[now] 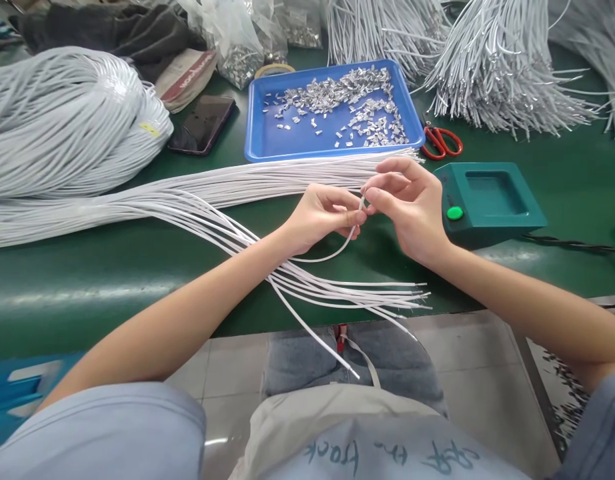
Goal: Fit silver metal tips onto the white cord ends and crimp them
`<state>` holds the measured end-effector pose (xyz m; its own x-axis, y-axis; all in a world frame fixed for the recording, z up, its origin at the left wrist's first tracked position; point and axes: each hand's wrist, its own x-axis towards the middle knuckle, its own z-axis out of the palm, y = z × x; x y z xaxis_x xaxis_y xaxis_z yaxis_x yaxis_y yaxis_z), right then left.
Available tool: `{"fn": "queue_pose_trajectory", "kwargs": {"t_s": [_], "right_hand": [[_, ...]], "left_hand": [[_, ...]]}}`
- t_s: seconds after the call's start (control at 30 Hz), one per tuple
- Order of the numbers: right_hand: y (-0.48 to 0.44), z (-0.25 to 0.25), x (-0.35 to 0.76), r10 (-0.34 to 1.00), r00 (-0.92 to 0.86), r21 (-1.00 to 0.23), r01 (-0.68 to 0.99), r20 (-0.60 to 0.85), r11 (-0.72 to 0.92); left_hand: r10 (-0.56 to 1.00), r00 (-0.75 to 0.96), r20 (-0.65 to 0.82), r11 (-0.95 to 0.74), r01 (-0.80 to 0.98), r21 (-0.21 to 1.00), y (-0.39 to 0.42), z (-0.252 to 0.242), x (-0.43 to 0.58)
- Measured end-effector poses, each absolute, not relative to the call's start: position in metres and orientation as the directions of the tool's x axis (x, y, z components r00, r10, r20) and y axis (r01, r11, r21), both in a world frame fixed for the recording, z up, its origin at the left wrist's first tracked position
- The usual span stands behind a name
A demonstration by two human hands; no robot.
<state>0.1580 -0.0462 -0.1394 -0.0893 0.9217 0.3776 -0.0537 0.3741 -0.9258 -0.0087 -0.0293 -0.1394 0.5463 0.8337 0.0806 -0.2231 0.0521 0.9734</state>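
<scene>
Between thumb and fingers, my left hand [323, 217] pinches a white wire [348, 241] close to its end, which points upward. My right hand [409, 205] meets it there, its thumb and index finger closed at the wire's tip; whether a small metal piece sits in that pinch is too small to tell. Several other loose wires [337, 291] with bare tips lie below my hands, some hanging over the table's front edge. Behind my hands runs a long bundle of white wires [227, 179].
A blue tray [257, 137] holds many small metal terminals [332, 97]. Red-handled scissors [441, 143] and a green device [490, 200] with a lit button stand right. A phone [202, 125] and a coiled wire bundle [72, 120] lie left. More wire bundles [507, 67] fill the back right.
</scene>
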Motion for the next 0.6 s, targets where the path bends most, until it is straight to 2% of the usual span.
{"fn": "queue_pose_trajectory", "kwargs": {"t_s": [0.27,0.43,0.6], "right_hand": [[-0.0471,-0.1398,0.1586,0.926,-0.105,-0.927,0.062,0.362,0.37],[-0.0483,-0.1393,0.1588,0.899,-0.15,-0.899,0.095,0.411,0.427],[-0.0484,-0.1413,0.1591,0.896,-0.078,-0.891,0.099,0.436,0.443]], "left_hand": [[0.852,0.519,0.065,0.062,-0.223,0.973,-0.0317,-0.1378,-0.0078],[0.865,0.495,0.079,0.043,-0.232,0.972,-0.0327,-0.137,-0.0068],[0.867,0.492,0.077,0.058,-0.253,0.966,-0.032,-0.1374,-0.0087]]}}
